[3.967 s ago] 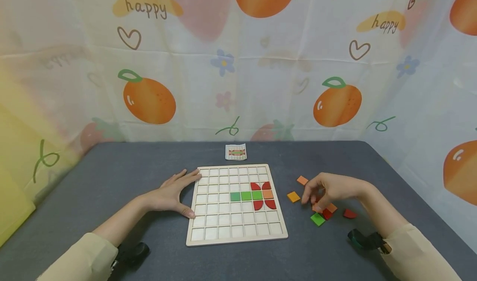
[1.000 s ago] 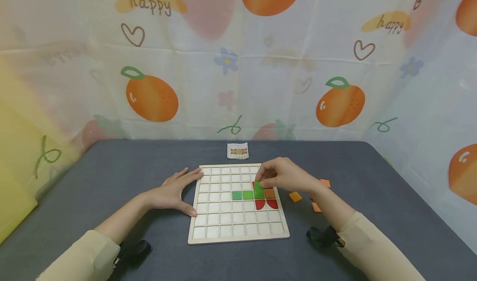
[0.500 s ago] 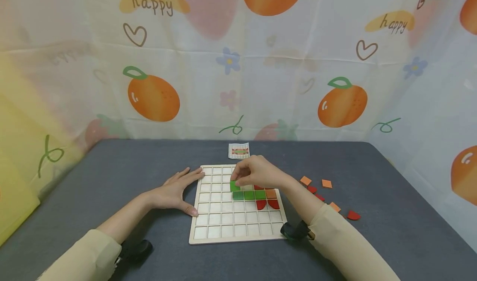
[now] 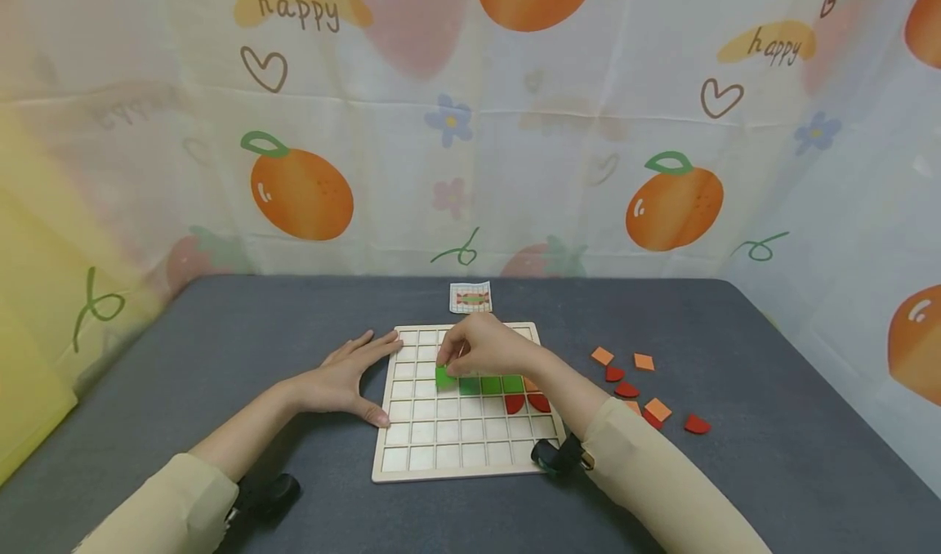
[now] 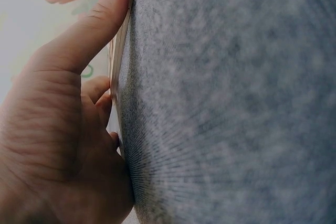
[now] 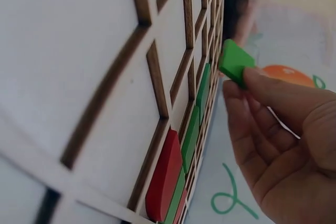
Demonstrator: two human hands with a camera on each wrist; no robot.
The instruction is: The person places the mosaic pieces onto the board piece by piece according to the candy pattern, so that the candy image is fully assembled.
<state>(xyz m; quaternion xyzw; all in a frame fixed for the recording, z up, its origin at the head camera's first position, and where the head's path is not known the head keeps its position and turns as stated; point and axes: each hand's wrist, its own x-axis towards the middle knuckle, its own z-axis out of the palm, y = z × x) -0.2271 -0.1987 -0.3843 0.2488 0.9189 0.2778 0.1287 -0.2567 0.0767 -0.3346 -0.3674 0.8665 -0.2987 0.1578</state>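
My right hand point(image 4: 481, 348) pinches a green square tile point(image 6: 236, 61) between thumb and fingers, close over the wooden grid board point(image 4: 419, 482). In the head view the tile overlaps the cell left of a row of green tiles point(image 4: 490, 386) set in the board. Red quarter-round tiles point(image 4: 515, 404) sit in cells below that row, and an orange tile at its right end is partly hidden by my right hand and arm. With fingers spread, my left hand point(image 4: 334, 380) rests at the board's left edge, thumb and fingertips touching the frame.
Loose orange square tiles point(image 4: 644, 362) and red quarter-round tiles point(image 4: 697, 424) lie on the dark table point(image 4: 316, 489) right of the board. A small card point(image 4: 470, 297) with a coloured grid pattern lies behind the board. A printed curtain point(image 4: 397, 170) hangs beyond the table.
My right hand went from the loose tiles to the board with a green tile, then moved left along the green row. My left hand has stayed at the board's left edge.
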